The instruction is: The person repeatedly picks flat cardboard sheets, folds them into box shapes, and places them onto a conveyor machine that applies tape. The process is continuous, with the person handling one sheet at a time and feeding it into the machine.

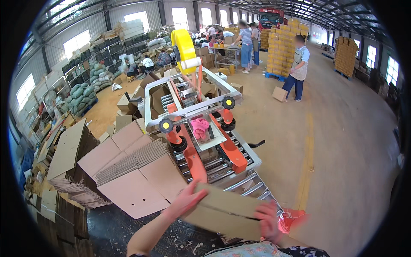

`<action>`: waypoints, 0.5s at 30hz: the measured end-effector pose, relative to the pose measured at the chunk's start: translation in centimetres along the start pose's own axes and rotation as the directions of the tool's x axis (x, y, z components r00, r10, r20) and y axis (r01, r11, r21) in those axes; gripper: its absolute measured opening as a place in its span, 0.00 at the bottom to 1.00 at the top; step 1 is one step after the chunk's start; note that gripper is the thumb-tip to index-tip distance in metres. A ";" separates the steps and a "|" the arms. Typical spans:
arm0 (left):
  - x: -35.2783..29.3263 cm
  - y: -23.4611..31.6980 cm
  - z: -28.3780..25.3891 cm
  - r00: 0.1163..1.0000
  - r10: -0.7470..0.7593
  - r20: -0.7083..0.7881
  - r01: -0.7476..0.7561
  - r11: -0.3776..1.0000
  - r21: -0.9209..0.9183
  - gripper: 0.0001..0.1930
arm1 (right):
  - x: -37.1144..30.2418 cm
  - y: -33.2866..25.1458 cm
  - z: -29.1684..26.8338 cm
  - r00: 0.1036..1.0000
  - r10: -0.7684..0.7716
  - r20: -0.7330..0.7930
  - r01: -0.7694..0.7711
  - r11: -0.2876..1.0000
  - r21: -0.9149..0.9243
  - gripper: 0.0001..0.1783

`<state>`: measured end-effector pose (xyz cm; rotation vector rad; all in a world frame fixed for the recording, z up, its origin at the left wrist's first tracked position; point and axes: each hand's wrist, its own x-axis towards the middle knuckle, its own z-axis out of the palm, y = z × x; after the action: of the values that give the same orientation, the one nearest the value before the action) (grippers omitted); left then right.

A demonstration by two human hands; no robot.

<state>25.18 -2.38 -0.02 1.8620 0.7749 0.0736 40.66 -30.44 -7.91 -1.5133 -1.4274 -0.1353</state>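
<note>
At the roller conveyor (239, 182) both hands grip a flat cardboard box (224, 212) — left hand (186, 201), right hand (269, 220) — fingers closed on it

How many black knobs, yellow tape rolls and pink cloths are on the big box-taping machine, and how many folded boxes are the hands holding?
Black knobs with yellow centres: 2
Yellow tape roll: 1
Pink cloth: 1
Flat cardboard box held by the left hand and right hand: 1
Total: 5

A concrete floor (342, 141) filled the right of the frame, bearing one small box (279, 94) at upper centre and box stacks (282, 47) on a blue pallet (274, 76). At lower left, flat cardboard stacks (128, 171) lay beside a roller conveyor (222, 171).
</note>
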 end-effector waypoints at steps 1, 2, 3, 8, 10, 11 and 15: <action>3.7 0.3 1.9 0.990 0.140 0.016 -0.141 0.990 0.021 0.36 | -0.2 -0.1 -0.4 0.992 0.057 -0.109 -0.067 0.994 -0.086 0.13; 5.9 2.5 3.7 0.972 0.233 -0.029 -0.225 0.962 0.157 0.29 | -0.5 -0.1 -0.4 0.973 0.100 -0.206 -0.135 0.978 -0.162 0.13; 9.7 1.2 5.4 0.939 0.342 -0.023 -0.332 0.924 0.192 0.25 | -0.8 0.0 -0.3 0.947 0.117 -0.299 -0.189 0.956 -0.226 0.13; 15.4 3.2 8.2 0.450 0.882 -0.141 -0.601 0.415 0.683 0.17 | 4.6 9.7 10.7 0.915 0.029 -0.403 -0.181 0.922 -0.343 0.16; 12.9 -1.0 6.4 0.466 0.872 -0.150 -0.562 0.423 0.711 0.18 | 8.7 9.6 14.9 0.848 -0.018 -0.529 -0.173 0.935 -0.309 0.13; 10.9 -2.9 5.3 0.491 0.847 -0.205 -0.534 0.478 0.697 0.18 | 9.6 10.5 15.6 0.861 -0.032 -0.508 -0.158 0.932 -0.326 0.13; 2.1 -13.5 -1.1 0.784 0.444 -0.434 -0.201 0.843 0.499 0.12 | 17.2 1.4 20.8 0.983 -0.118 -0.144 0.128 0.990 0.063 0.19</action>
<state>19.99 2.63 -11.68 2.4359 0.8741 0.7396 35.88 -3.80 -7.33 -1.3306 -1.3985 -0.2581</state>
